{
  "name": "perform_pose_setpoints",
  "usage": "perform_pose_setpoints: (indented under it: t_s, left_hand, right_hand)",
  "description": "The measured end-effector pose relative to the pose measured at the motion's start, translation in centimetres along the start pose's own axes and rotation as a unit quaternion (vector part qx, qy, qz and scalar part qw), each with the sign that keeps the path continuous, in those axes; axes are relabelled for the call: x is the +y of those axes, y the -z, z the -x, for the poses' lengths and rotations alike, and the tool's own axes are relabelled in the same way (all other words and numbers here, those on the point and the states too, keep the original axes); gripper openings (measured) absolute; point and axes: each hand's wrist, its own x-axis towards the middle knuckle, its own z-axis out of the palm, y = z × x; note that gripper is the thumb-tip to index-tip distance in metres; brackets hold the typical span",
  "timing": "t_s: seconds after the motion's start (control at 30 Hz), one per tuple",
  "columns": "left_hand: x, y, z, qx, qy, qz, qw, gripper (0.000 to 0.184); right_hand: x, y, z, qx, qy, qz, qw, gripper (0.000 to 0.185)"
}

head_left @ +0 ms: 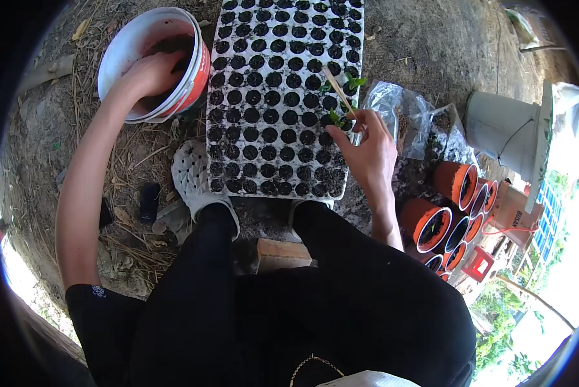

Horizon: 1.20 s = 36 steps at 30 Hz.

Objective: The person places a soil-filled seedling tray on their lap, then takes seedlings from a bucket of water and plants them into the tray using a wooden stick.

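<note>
Head view: right hand [372, 149] grasps stick [339, 91] slanting lengthwise forward-left; left hand [152, 73] grip unclear.

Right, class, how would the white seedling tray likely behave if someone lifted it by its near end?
The white seedling tray looks fairly stiff, judging by its straight edges. It may feel heavy, since dark soil seems to fill many cells. Loose crumbs scattered across its near end could slide off if it tilts.
</note>
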Motion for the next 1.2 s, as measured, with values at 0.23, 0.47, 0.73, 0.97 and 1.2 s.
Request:
perform_pose_setpoints:
  t_s: [0.23,0.47,0.73,0.97,1.2]
  left_hand:
    - [0.0,0.1,-0.8,-0.009,0.008,-0.003,1.000,0.045]
    - [0.3,0.2,-0.8,-0.006,0.005,0.015,1.000,0.048]
    - [2.1,1.6,-0.4,-0.050,0.051,0.018,0.997,0.054]
    - [1.6,1.2,-0.6,-0.041,0.041,0.043,0.997,0.054]
    - [2.2,1.6,-0.4,-0.049,0.054,0.011,0.997,0.054]
  right_hand:
    - [0.7,-0.8,-0.2,0.022,0.040,0.017,0.999,0.031]
    - [1.8,-0.6,-0.2,0.048,0.051,0.021,0.997,0.021]
    - [1.9,-0.7,-0.4,0.041,0.065,0.017,0.997,0.020]
    - [1.8,-0.7,-0.5,0.024,0.068,0.040,0.997,0.019]
    - [1.7,-0.9,-0.7,0.016,0.072,0.063,0.995,0.016]
